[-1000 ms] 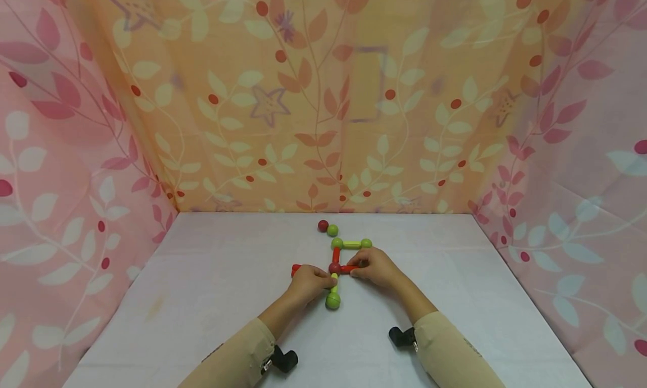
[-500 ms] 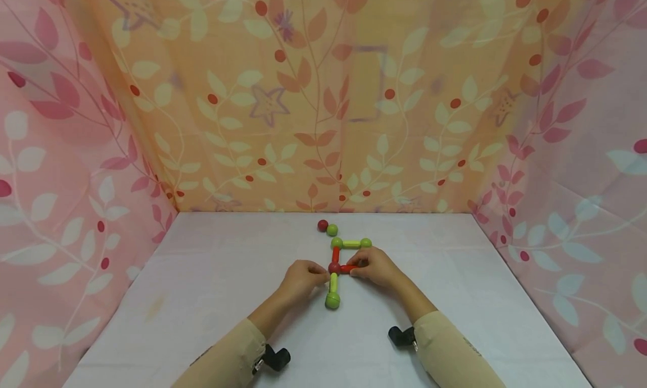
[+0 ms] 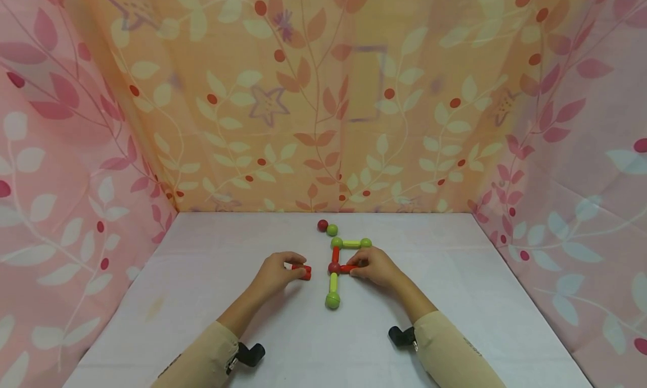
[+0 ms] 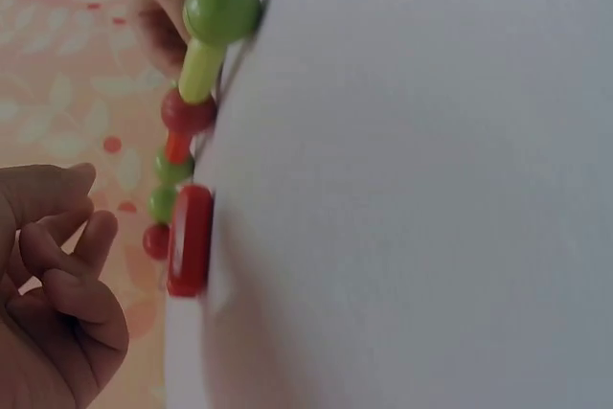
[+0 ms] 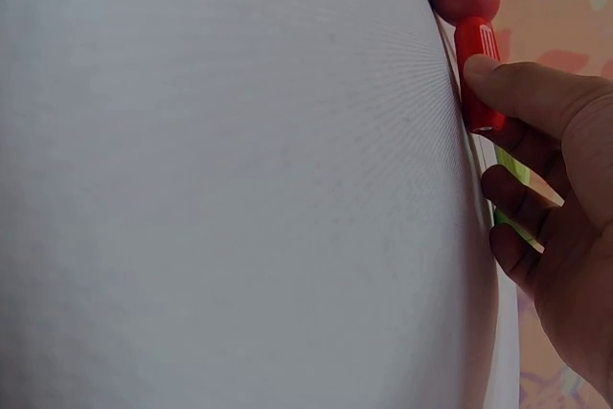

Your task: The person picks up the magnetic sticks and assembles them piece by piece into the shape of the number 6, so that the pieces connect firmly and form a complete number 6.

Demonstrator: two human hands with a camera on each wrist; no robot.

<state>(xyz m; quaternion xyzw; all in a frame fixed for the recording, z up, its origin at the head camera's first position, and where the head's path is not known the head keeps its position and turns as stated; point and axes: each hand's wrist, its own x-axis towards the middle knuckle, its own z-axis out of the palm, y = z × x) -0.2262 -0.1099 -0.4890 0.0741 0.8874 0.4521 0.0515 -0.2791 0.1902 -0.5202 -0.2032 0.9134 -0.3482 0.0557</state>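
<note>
My right hand (image 3: pixel 376 266) pinches a red rod (image 5: pixel 479 74) between thumb and fingers. The rod's far end meets a dark red ball (image 3: pixel 335 268). From that ball a second red rod (image 3: pixel 336 254) runs back to a green ball (image 3: pixel 337 242), and a yellow-green rod (image 3: pixel 333 283) runs forward to a larger green ball (image 3: pixel 332 301). Left of this structure, loose red rods (image 3: pixel 305 276) lie on the table, partly covered by my left hand (image 3: pixel 277 272). In the left wrist view, that hand's bent fingers stand beside the red rod (image 4: pixel 191 241) without closing round it.
A yellow-green rod (image 3: pixel 351 244) joins the back green ball to another green ball (image 3: pixel 366 242). Behind them, a loose dark red ball (image 3: pixel 323 225) and a loose green ball (image 3: pixel 332 229) touch. Patterned cloth (image 3: pixel 242 152) rises beyond the white table (image 3: pixel 202 236).
My left hand has let go of the yellow-green rod and moved left to the loose red rods. The right hand keeps its hold on the red rod without moving.
</note>
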